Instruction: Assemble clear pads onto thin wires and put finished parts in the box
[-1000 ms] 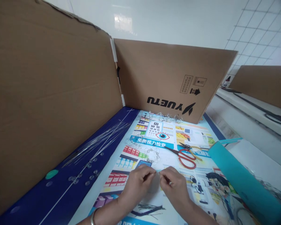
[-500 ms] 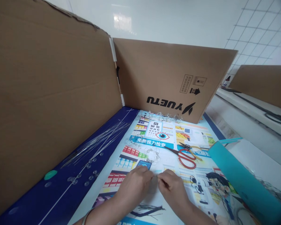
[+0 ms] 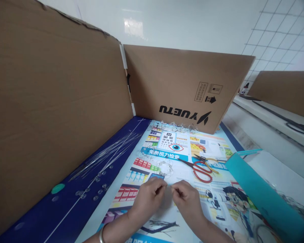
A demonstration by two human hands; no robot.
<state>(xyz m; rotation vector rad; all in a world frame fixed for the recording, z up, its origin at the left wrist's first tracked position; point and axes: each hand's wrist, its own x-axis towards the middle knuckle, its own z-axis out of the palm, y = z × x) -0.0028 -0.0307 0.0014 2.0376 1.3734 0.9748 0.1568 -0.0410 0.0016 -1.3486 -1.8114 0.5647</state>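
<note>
Left hand (image 3: 148, 197) and right hand (image 3: 186, 199) bare, raised at lower centre of view, just apart, each curled in a pinch, fingertips (image 3: 165, 187) angled inward and nearly meeting. Left forearm (image 3: 114, 232) and right forearm (image 3: 212, 231) entering from bottom edge, converging. Any item in the pinch too fine to confirm.

A thin, clear strand (image 3: 169, 185), wire-like and barely visible, runs short and nearly level, pinched between the left hand (image 3: 148, 198) and right hand (image 3: 187, 199).
</note>
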